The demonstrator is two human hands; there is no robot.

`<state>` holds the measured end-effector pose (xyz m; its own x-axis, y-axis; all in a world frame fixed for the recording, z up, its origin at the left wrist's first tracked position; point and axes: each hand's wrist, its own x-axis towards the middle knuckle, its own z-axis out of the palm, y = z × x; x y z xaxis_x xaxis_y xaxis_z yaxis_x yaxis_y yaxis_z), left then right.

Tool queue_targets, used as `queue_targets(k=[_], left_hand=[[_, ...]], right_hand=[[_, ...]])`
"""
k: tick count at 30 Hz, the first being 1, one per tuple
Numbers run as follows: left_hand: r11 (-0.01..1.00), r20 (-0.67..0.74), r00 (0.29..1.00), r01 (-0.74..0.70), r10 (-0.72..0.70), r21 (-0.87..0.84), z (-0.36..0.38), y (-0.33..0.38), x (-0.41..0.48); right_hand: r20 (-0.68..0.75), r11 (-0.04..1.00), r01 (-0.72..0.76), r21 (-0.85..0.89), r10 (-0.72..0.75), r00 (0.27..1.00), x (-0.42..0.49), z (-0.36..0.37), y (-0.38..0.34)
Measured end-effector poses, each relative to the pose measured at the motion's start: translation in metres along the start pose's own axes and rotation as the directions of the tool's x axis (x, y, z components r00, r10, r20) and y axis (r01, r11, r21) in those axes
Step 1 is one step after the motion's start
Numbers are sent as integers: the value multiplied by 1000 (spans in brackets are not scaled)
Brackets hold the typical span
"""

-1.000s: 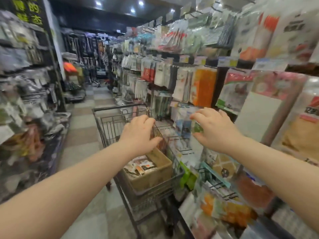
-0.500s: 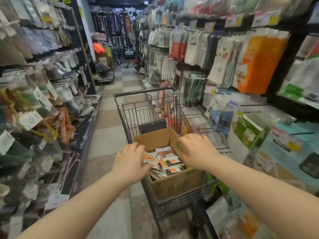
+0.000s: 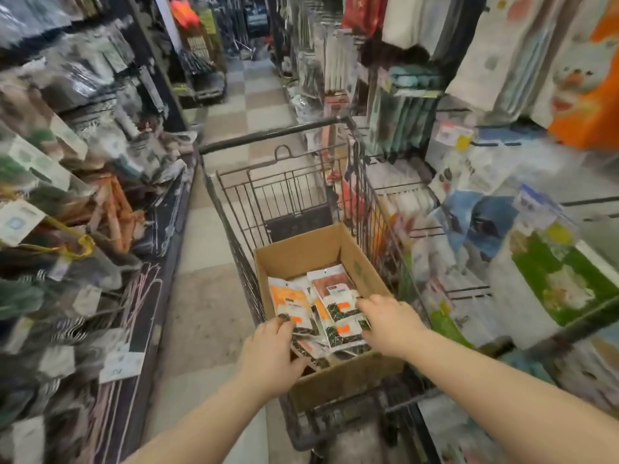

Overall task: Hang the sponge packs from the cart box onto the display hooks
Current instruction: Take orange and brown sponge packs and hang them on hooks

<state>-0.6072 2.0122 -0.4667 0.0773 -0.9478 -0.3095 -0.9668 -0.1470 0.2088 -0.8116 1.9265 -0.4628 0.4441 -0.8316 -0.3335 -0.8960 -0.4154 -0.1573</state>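
Both hands drop deeper into the box (image 3: pixel 363 267) in the cart (image 3: pixel 274 134) — the left hand (image 3: pixel 271 354) pinches the near edge of the sponge packs (image 3: pixel 335 296), thumb underneath, to lift them; the right hand (image 3: pixel 390 321) curls fingers over the pile, grip unclear

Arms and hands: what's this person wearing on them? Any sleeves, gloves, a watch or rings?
Nothing is worn that shows. The left forearm and right forearm are bare right to the frame's edge, with no sleeves or cuffs. The left hand and right hand are ungloved, and neither wrist has a watch or band. The fingers are too blurred to tell about rings.
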Motion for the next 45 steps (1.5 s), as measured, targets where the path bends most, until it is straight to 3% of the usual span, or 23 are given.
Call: queue_targets(k=[12,16,31,37,41,45], left_hand=[[997,214,975,-54,67,-63,37,-56,134],[998,283,959,-4,22,-66,55,-68,174],[937,315,897,344,-309,-60,148,-72,273],[892,233,878,446,-418,-81,177,-77,293],[916,301,869,399,-392,42,194,-79,297],[923,344,863,382,-369,32,201,-76,289]], right_hand=[[218,977,-213,15,205,954,101,38,9],[294,960,-280,22,262,919,131,58,9],[408,965,-247,86,193,893,280,157,70],[475,940,-294,172,182,861,311,205,86],[445,951,-261,169,162,881,305,227,89],[409,932,-252,261,130,903,285,233,87]])
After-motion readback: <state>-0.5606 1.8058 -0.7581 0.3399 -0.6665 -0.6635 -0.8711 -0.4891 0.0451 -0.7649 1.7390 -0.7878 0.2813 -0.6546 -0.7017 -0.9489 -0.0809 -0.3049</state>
